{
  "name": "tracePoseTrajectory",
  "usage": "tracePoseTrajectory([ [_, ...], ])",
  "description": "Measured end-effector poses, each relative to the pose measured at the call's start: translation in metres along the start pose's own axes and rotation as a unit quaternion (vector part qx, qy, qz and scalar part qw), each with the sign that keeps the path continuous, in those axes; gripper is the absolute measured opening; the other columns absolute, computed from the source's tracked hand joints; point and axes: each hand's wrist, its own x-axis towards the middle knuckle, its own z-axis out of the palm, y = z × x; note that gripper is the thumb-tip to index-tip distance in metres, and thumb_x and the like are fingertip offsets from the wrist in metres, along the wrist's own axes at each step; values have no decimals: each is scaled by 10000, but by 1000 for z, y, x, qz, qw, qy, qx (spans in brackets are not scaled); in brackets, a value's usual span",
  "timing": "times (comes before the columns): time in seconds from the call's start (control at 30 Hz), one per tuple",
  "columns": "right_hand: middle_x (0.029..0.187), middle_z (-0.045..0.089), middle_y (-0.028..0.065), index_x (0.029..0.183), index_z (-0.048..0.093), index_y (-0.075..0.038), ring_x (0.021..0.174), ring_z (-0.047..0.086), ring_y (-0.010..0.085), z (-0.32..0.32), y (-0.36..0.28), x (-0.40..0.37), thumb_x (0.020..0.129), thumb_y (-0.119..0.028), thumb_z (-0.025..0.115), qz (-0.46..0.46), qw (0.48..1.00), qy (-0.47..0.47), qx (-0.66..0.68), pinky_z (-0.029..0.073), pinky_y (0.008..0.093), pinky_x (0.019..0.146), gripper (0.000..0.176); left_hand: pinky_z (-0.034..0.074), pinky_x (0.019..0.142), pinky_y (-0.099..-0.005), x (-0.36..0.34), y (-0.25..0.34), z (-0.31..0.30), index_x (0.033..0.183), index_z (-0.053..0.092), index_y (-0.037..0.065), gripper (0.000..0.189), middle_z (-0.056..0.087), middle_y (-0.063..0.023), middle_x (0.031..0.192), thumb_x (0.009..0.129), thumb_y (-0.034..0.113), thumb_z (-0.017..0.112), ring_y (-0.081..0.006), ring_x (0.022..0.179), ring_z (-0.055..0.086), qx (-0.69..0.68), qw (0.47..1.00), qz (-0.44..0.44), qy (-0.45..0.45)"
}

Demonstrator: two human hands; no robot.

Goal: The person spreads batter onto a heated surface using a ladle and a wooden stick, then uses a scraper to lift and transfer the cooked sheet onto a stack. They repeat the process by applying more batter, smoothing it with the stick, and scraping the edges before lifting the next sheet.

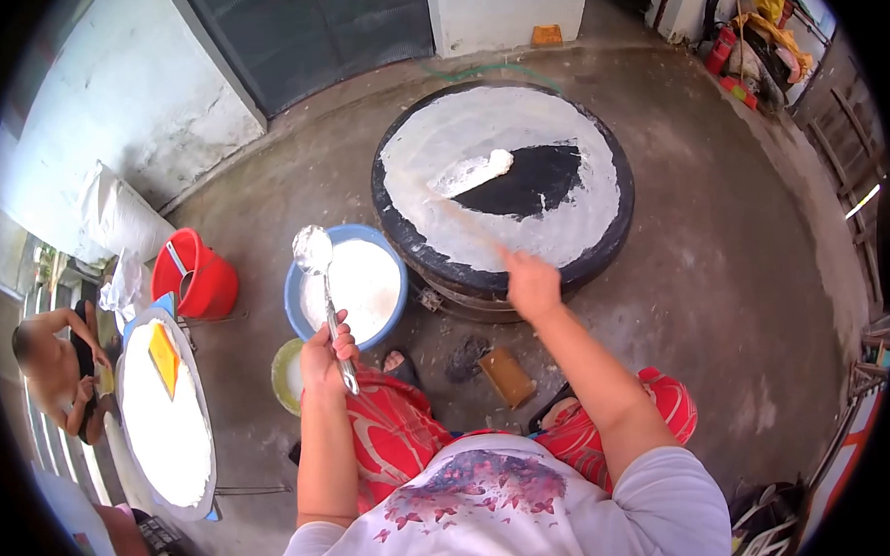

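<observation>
My left hand [327,359] is closed around the handle of a metal ladle [313,251], whose batter-coated bowl is raised over a blue basin [293,295] of white batter. With my right hand [533,283] I grip the thin handle of a spreader [473,173], its blade thick with batter. The blade rests on a large round black griddle [535,179]. A whitish batter layer [493,115] covers much of that surface, leaving a dark bare patch beside the blade. Partly under the basin's edge, a yellow-green bowl [285,384] also holds something white.
To the left stand a red bucket [210,278] and a round board [214,472] bearing a white sheet and a yellow scraper [164,358]. Another person [58,360] sits beyond it. A brick [507,377] lies between my feet. Clutter fills the far right corner.
</observation>
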Motion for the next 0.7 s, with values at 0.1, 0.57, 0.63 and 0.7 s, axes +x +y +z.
tracePoseTrajectory([
  [0.1, 833, 563, 102, 1119, 519, -126, 718, 574, 275, -10, 42, 16, 709, -86, 512, 146, 986, -22, -76, 467, 403, 613, 412, 310, 409, -199, -5, 0, 2, 1079, 423, -39, 296, 424, -48, 727, 925, 184, 304, -88, 508, 352, -1, 1000, -7, 6],
  [0.57, 863, 546, 130, 1107, 499, -87, 721, 579, 323, -31, 73, 18, 693, -106, 549, 296, 955, 0, 4, 472, 414, 647, 418, 307, 397, -197, -2, -3, 5, 1073, 424, -35, 288, 431, -51, 723, 922, 181, 308, -87, 496, 354, 33, 999, 9, 25],
  [0.63, 847, 543, 144, 1094, 504, -75, 718, 580, 314, -32, 52, 11, 691, -103, 553, 293, 955, 18, 40, 474, 403, 649, 407, 308, 395, -196, -1, -2, 5, 1073, 423, -35, 290, 432, -52, 724, 922, 183, 307, -87, 497, 354, 28, 999, 10, 21],
  [0.7, 822, 542, 122, 1080, 522, -89, 687, 579, 288, -20, 44, -2, 707, -104, 542, 129, 990, 55, 19, 480, 386, 624, 374, 309, 394, -195, 0, -3, 6, 1074, 423, -35, 292, 433, -54, 724, 922, 185, 307, -87, 497, 354, 22, 999, 14, 21],
])
